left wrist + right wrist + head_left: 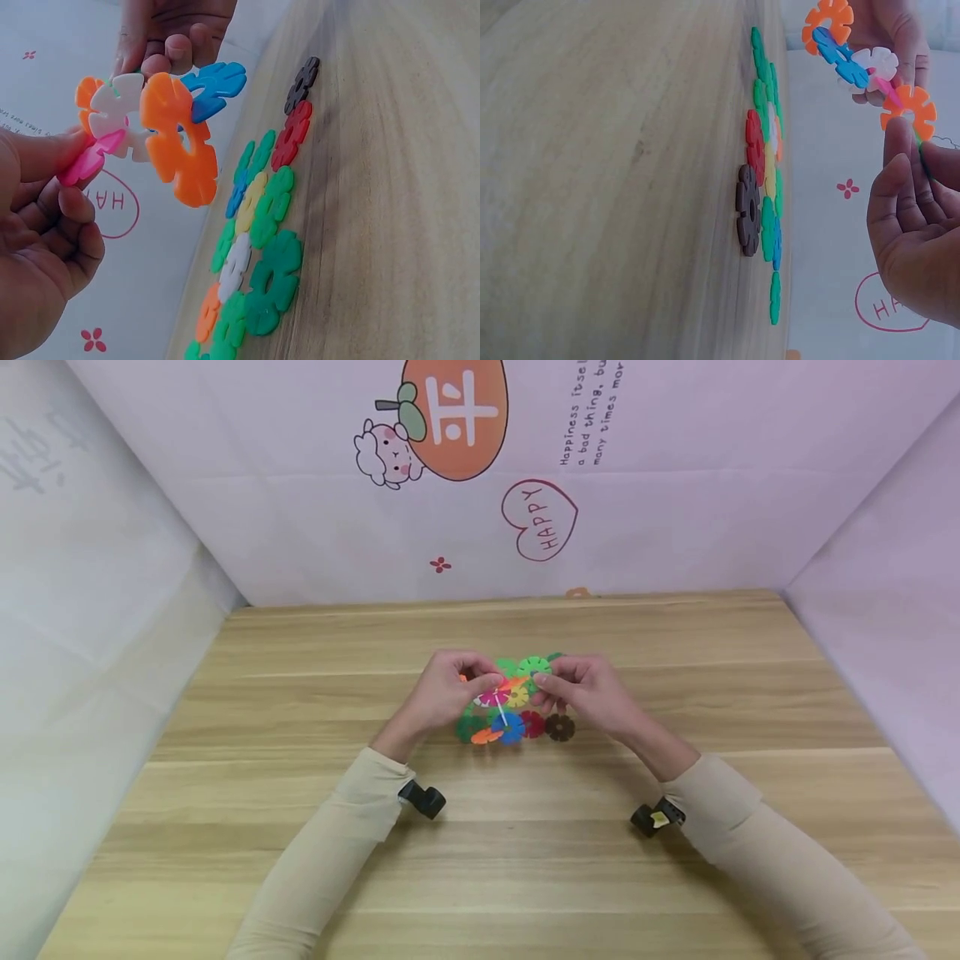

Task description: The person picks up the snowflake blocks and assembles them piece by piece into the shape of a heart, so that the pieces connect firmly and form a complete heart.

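The joined cluster of slotted discs (166, 109) is held in the air over the bench (510, 860), above and to the left of the brown disc (559, 727). It has orange, blue, white and pink pieces, set at different angles. The left hand (448, 693) has its grip on the pink disc (90, 159), pinched by thumb and fingers. The right hand (592, 689) pinches 1 green disc (534, 663) close to the orange disc (925, 112) at the cluster's end. From where I stand, the step seems to be pushing slot into slot; I cannot tell whether these 2 pieces are already locked.

To do it well, I would bring the 2 slots exactly face to face, with the discs crosswise, and then press straight, without twisting. The left grip may be better moved nearer to the joint, because a push far from the support could bend the other joints or pull them loose.

Below, the red disc (532, 724) lies just left of the brown disc, and the dark green disc (470, 727) lies farther left. It would be wise to keep the wrists high, so that these pieces are not swept away.
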`<state>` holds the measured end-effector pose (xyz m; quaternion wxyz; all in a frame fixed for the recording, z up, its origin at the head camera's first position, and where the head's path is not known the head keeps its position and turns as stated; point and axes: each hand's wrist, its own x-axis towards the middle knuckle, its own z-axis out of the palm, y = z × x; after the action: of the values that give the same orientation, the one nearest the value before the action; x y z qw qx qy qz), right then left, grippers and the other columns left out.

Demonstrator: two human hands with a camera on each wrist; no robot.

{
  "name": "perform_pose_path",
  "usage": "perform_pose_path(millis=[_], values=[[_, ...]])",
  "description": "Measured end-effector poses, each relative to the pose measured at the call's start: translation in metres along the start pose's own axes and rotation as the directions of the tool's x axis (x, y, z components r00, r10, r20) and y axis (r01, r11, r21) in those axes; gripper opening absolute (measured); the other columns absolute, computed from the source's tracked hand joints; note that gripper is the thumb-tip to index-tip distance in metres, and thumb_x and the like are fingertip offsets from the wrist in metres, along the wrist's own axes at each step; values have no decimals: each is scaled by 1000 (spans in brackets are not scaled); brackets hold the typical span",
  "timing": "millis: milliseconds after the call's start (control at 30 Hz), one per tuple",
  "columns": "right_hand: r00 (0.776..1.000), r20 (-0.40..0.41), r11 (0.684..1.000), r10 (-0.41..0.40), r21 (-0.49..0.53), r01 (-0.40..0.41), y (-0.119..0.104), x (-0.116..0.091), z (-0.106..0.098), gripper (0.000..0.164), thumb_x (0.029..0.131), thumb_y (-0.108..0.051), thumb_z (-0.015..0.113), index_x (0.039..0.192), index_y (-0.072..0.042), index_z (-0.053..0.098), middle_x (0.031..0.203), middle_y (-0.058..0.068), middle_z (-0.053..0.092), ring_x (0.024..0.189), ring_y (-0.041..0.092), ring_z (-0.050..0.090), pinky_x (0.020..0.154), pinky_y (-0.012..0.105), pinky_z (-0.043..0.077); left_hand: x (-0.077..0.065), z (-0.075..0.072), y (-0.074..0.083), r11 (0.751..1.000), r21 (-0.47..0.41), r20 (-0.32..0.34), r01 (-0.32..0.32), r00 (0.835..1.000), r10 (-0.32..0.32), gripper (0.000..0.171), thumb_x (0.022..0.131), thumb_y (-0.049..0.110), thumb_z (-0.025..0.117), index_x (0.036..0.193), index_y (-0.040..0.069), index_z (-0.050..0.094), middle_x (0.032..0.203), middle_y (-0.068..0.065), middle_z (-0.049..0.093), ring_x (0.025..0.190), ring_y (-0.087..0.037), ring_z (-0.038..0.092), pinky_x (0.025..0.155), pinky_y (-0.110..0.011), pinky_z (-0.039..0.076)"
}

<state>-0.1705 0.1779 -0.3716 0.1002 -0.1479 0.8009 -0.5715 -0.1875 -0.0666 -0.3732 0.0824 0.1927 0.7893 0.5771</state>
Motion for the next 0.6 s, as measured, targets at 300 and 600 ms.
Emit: perform_pose_path(millis=[300, 600], values=[[1000, 10, 1000, 14, -17, -14, 2, 5, -5, 26, 107, -17, 62, 102, 8, 70, 95, 23, 76, 78, 34, 71, 67, 35, 58, 6, -1, -4, 1000, -1, -7, -1, 1000, 1, 12, 100, 11, 72, 102, 0, 78, 85, -8, 68, 84, -41, 59, 63, -22, 46], [995, -80, 997, 58, 60, -53, 1, 7, -16, 24, 107, -16, 63, 121, 3, 66, 97, 15, 73, 79, 17, 70, 74, 36, 61, 6, 0, -7, 999, -48, -42, -1, 999, -1, 16, 99, 13, 74, 103, -2, 79, 87, -7, 73, 83, -35, 62, 68, -28, 51]])
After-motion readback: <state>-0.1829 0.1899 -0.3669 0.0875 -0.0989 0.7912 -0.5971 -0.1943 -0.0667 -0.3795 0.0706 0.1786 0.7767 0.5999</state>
